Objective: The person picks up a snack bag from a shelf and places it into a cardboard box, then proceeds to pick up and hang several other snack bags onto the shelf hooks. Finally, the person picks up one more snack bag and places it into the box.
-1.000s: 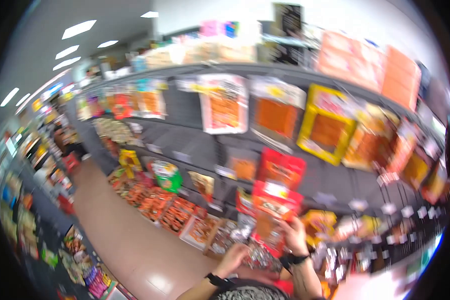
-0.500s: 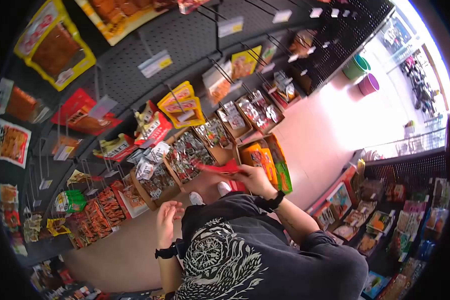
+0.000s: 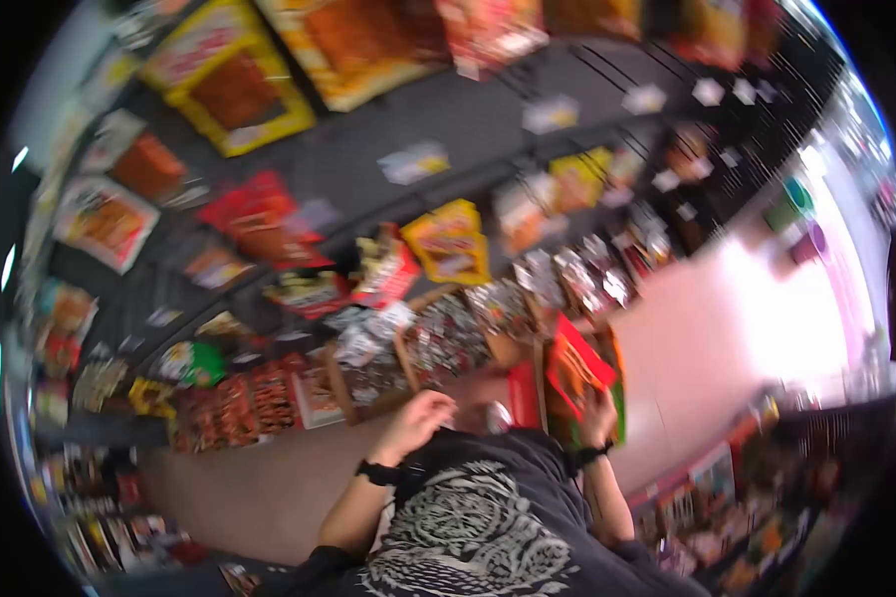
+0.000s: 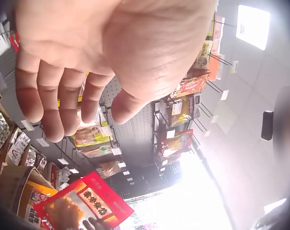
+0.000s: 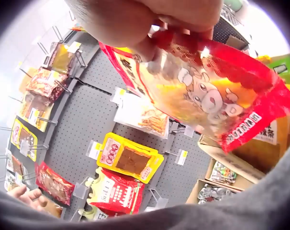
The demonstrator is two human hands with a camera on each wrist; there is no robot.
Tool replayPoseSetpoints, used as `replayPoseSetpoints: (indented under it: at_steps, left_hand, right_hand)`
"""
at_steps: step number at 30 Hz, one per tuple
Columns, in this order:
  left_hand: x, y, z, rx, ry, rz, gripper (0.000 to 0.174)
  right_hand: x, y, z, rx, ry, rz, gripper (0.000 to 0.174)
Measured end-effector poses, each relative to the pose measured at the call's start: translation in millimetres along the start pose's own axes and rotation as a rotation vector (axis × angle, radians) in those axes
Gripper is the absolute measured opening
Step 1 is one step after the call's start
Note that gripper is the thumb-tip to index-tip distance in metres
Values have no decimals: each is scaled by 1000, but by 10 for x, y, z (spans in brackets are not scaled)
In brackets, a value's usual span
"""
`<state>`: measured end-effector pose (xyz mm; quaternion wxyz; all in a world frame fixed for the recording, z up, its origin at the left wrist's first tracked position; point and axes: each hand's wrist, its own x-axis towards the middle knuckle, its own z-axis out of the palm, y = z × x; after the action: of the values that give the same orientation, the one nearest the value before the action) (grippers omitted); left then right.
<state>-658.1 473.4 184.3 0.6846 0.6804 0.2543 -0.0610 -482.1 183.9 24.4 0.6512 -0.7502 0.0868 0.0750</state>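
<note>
A red snack packet (image 3: 575, 368) with a see-through middle is gripped at its edge by my right hand (image 3: 599, 418), right of my body in the head view. Close up in the right wrist view, the packet (image 5: 207, 91) shows a cartoon animal, and the fingers (image 5: 159, 36) pinch its top edge. My left hand (image 3: 420, 423) is raised in front of my torso and holds nothing. Its fingers hang loosely curved in the left wrist view, where the red packet (image 4: 85, 203) appears below them.
Pegboard shelving (image 3: 343, 164) with hanging packets curves across the front. Below stand boxes of small wrapped snacks (image 3: 446, 338). A green bucket (image 3: 791, 204) and a purple bucket (image 3: 809, 243) stand on the floor at the right. More goods (image 3: 697, 507) lie at the lower right.
The head view has shifted, with the shelves now further right. My right hand has moved the red packet to the right, and its face shows more. The left hand stays unloaded.
</note>
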Motion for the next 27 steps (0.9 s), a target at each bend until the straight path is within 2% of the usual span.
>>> replayPoseSetpoints:
  at_steps: [1, 2, 3, 4, 5, 6, 7, 8, 10, 11, 12, 14, 15, 16, 18, 19, 20, 21, 22, 24, 25, 26, 27]
  left_hand:
    - [2, 7, -14, -38, -28, -10, 19]
    - [50, -143, -102, -100, -46, 24, 19]
    - [70, -148, -148, -111, -30, 23, 19]
    - [142, -342, -242, -136, -40, 60, 20]
    - [171, -399, -359, -122, -6, 59, 21]
    - [190, -415, -467, -109, 18, 59, 21]
    - [166, -268, -578, -72, 70, 34, 21]
    - [116, -129, -701, -36, 119, 5, 21]
    - [289, -413, -1082, 18, 227, 156, 22]
    - [302, -346, -1274, 6, 303, 182, 23]
    - [341, -224, -1483, -7, 377, 205, 25]
    - [186, 495, -1751, 174, 709, 203, 26]
    - [407, 364, -2040, 143, 879, 347, 28]
    - [708, 168, -2377, 112, 1045, 492, 31]
    - [1060, 208, -2936, 145, 1176, 636, 39]
    - [1214, 212, -3173, 291, 1246, 681, 44]
    - [1312, 227, -3341, 437, 1313, 723, 49]
    - [1335, 347, -3344, 252, 1297, 656, 58]
    - [1384, 403, -3377, 309, 1370, 643, 60]
    - [1399, 436, -3386, 285, 1322, 658, 61]
    - [1558, 303, -3451, 363, 1397, 760, 58]
    - [1593, 286, -3465, 351, 1385, 767, 58]
    - [1594, 266, -3467, 124, 1211, 767, 51]
  right_hand:
    - [91, 319, 6, 37, -30, -43, 17]
    - [169, 612, 23, 239, -72, 81, 21]
    - [169, 658, -7, -49, -38, 36, 21]
    - [315, 1193, -95, 56, 18, 32, 21]
    - [382, 1372, -240, -290, 53, 30, 24]
    - [422, 1521, -324, -63, 5, 102, 28]
    - [325, 1222, -314, -246, 31, 93, 29]
    - [200, 903, -283, -228, 37, 70, 30]
    - [267, 740, -346, -246, 37, 35, 31]
    - [339, 701, -343, -282, 46, -42, 31]
    - [419, 608, -297, -283, 43, -59, 31]
    - [540, 358, -140, -255, -111, -32, 30]
    - [357, -198, 120, -65, -202, 20, 26]
    - [334, -417, 338, -62, -201, 7, 26]
    - [291, -746, 721, -46, -354, -178, 26]
    - [204, -944, 976, -7, -362, -138, 28]
    - [251, -893, 1171, 10, -409, -189, 25]
    - [141, -1047, 1368, -26, -449, -233, 24]
    - [-51, -1246, 1637, -63, -488, -277, 22]
    - [-482, -1533, 2098, 47, -568, -182, 19]
    - [-529, -1409, 2297, 58, -638, -189, 20]
    - [-574, -1258, 2484, 66, -708, -188, 20]
    - [-726, -1253, 2642, 38, -732, -199, 20]
